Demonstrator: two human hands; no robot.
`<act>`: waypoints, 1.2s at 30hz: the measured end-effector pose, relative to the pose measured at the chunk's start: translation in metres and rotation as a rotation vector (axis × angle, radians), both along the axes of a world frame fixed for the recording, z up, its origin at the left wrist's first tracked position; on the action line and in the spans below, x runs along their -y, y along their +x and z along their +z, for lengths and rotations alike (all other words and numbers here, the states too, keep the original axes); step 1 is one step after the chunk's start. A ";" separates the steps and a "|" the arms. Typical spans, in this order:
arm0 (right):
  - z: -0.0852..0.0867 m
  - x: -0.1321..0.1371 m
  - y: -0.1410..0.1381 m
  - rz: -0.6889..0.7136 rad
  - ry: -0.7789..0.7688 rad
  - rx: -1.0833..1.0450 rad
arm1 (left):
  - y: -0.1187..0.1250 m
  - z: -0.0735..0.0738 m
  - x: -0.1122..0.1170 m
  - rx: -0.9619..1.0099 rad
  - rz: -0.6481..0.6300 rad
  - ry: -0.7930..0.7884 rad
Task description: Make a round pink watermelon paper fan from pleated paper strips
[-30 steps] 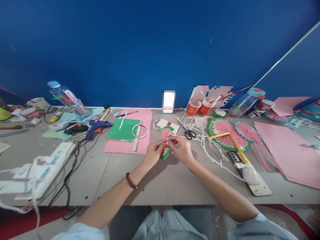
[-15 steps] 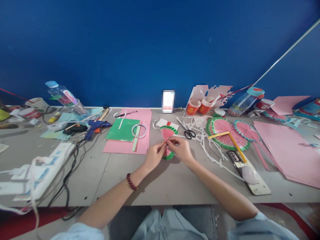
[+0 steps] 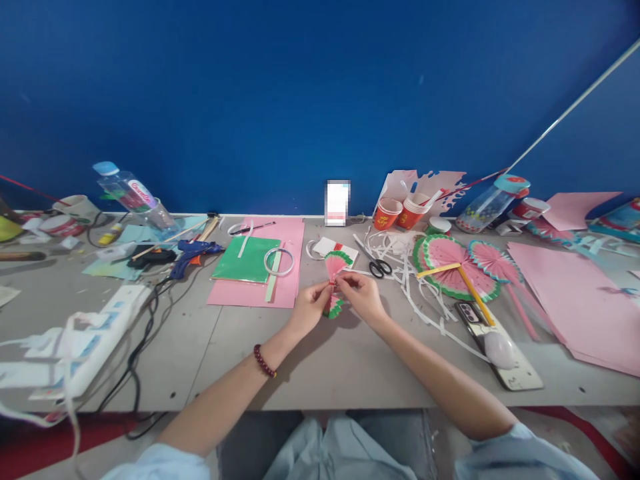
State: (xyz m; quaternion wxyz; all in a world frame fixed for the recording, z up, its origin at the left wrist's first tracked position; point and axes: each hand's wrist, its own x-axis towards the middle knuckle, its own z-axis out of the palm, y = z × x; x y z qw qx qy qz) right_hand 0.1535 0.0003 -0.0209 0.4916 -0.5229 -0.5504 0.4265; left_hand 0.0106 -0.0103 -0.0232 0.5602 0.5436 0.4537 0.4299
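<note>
A pleated paper fan (image 3: 337, 263), pink with green edges, is pinched at its narrow middle, its two ends flaring away from me and toward me. My left hand (image 3: 313, 307) grips it from the left with fingers closed. From the right, the closed fingertips of my right hand (image 3: 361, 293) pinch at the same red-looking middle; any tie there is too small to make out. Just beyond lies a white card (image 3: 330, 248) with a red mark. Black-handled scissors (image 3: 380, 268) rest to the right of my right hand.
On the left are a green packet (image 3: 247, 260) on pink paper (image 3: 220, 295), a blue glue gun (image 3: 193, 257) and a white power strip (image 3: 107, 340). To the right lie white paper strips (image 3: 407, 287), a finished watermelon fan (image 3: 440, 257), a phone (image 3: 523, 373) and red paper cups (image 3: 388, 215).
The fan has turned slightly and its folds look narrower at both ends. Both hands stay at its middle, with only small finger movement.
</note>
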 end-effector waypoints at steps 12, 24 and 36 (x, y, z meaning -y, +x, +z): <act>0.001 -0.004 0.002 0.073 -0.109 -0.109 | -0.003 0.002 0.002 -0.127 -0.020 0.097; -0.003 -0.004 -0.001 -0.013 0.021 0.043 | 0.002 -0.001 0.003 -0.095 0.018 0.105; 0.000 -0.003 0.000 0.052 -0.068 -0.113 | 0.000 -0.003 -0.002 0.095 0.021 -0.025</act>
